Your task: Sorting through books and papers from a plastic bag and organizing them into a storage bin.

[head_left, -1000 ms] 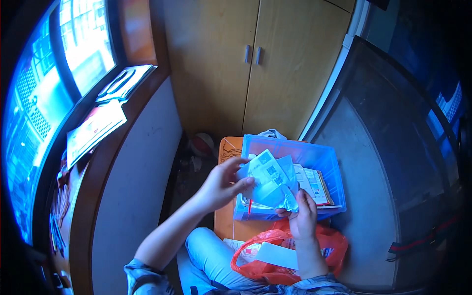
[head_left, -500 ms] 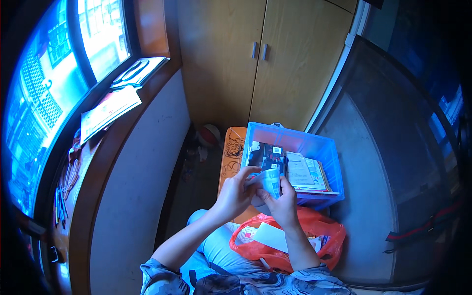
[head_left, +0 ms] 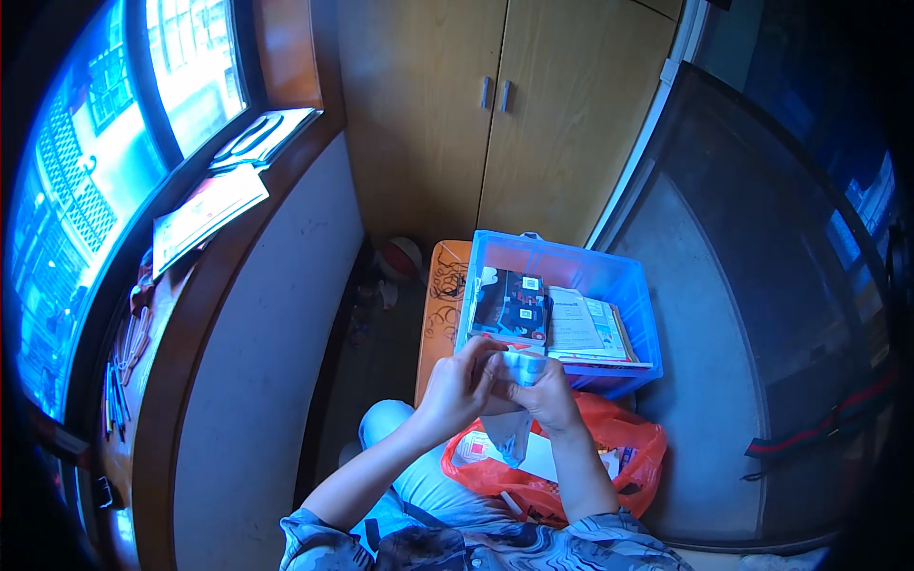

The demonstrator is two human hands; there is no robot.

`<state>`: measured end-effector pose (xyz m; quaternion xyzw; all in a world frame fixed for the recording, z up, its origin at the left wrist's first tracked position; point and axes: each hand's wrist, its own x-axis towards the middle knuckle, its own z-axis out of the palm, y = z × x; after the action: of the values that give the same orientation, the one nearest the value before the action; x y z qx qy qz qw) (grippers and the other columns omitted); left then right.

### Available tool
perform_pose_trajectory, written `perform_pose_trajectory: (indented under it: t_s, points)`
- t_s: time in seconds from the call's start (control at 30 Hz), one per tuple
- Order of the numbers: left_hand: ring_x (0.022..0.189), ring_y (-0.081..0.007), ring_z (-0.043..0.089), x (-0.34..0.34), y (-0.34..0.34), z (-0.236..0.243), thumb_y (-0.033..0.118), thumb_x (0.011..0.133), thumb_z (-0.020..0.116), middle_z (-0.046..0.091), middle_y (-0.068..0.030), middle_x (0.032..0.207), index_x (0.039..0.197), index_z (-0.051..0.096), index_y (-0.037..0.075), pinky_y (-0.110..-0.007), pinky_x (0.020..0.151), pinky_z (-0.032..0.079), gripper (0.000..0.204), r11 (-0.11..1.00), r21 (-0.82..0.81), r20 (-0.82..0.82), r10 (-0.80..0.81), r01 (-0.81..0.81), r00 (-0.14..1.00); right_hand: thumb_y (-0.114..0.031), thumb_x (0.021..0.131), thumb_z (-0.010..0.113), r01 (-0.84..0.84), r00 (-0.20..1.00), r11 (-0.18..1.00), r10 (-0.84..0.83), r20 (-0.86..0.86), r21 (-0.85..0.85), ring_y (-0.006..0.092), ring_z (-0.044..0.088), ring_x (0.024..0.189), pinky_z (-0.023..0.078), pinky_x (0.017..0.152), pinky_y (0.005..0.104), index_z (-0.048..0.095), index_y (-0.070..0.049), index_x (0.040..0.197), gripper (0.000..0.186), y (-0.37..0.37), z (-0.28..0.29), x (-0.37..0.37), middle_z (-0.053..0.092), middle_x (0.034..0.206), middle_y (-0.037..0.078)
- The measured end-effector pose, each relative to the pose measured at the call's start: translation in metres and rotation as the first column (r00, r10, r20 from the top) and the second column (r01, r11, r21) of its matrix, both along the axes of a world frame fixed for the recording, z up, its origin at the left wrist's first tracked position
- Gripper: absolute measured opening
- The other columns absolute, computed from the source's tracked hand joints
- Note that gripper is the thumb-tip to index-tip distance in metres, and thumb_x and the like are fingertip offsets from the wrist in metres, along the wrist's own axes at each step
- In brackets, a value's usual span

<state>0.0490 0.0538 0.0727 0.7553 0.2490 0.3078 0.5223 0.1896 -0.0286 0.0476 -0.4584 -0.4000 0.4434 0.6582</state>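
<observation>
Both hands meet in front of me, over the near side of the storage box. Between their fingers is a small pale packet [head_left: 524,365] with faint printing, and a crumpled, pale see-through part [head_left: 511,440] hangs beneath it. My left hand [head_left: 459,388] pinches it from the left side. Thumb and fingers of my right hand [head_left: 548,398] close on it from the right. Just below sits an open red plastic bag [head_left: 640,447] with white paper [head_left: 541,457] and other papers inside. The exact kind of packet is hard to make out.
A blue translucent box [head_left: 644,314] holds a dark printed box [head_left: 510,303] and papers [head_left: 581,324]. It rests on an orange table [head_left: 440,328] with dark loops. Left is a sill [head_left: 143,381] with pens and papers; ahead, a wooden cupboard [head_left: 419,124] and a ball [head_left: 400,259].
Both hands have come down slightly and tilted the packet flatter. A crumpled see-through part now hangs below it, and more of the dark printed box shows.
</observation>
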Motion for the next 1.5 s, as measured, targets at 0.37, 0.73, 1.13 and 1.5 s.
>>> perform_pose_trajectory:
  t_s: [0.37, 0.73, 1.13, 1.5]
  points:
    - [0.089, -0.0090, 0.055, -0.010, 0.015, -0.017, 0.017, 0.092, 0.061, 0.057, -0.0023, 0.095, 0.104, 0.055, 0.001, -0.026, 0.081, 0.046, 0.021, 0.864, -0.305, 0.267, -0.326, 0.401, 0.907, -0.013, 0.079, 0.075, 0.085, 0.995, 0.996, -0.086, 0.042, 0.027, 0.0079, 0.060, 0.082, 0.048, 0.074, 0.0241, 0.063, -0.005, 0.100, 0.026, -0.009, -0.005, 0.020, 0.065, 0.092, -0.001]
    - [0.073, -0.0034, 0.050, -0.043, 0.044, -0.018, 0.011, 0.093, 0.059, 0.054, 0.0025, 0.078, 0.088, 0.052, 0.004, -0.020, 0.065, 0.042, 0.011, 0.943, -0.332, 0.219, 0.050, 0.026, 0.974, -0.007, 0.083, 0.071, 0.455, 0.863, 0.888, -0.459, 0.212, 0.070, 0.0080, 0.057, 0.077, 0.046, 0.069, 0.0226, 0.058, -0.003, 0.093, 0.016, -0.038, 0.013, 0.053, 0.063, 0.086, 0.001]
    - [0.065, -0.0037, 0.053, -0.045, 0.052, -0.021, 0.010, 0.093, 0.056, 0.056, 0.0002, 0.073, 0.088, 0.053, 0.003, -0.021, 0.059, 0.046, 0.009, 0.889, -0.418, 0.090, 0.247, -0.188, 0.965, -0.013, 0.086, 0.067, 0.977, 0.087, 0.084, -0.996, -0.008, 0.195, 0.0232, 0.063, 0.093, 0.051, 0.081, 0.0391, 0.059, 0.004, 0.113, 0.033, -0.125, -0.005, 0.156, 0.064, 0.106, 0.012]
    - [0.064, -0.0067, 0.056, -0.053, 0.068, -0.009, 0.017, 0.093, 0.058, 0.058, -0.0025, 0.072, 0.090, 0.056, 0.003, -0.023, 0.058, 0.047, 0.014, 0.937, -0.286, 0.023, 0.215, -0.200, 0.976, -0.017, 0.086, 0.067, 0.979, -0.178, -0.199, -0.941, -0.289, 0.047, 0.0265, 0.062, 0.099, 0.050, 0.085, 0.0400, 0.058, 0.004, 0.115, 0.037, -0.203, 0.000, 0.211, 0.061, 0.115, 0.015]
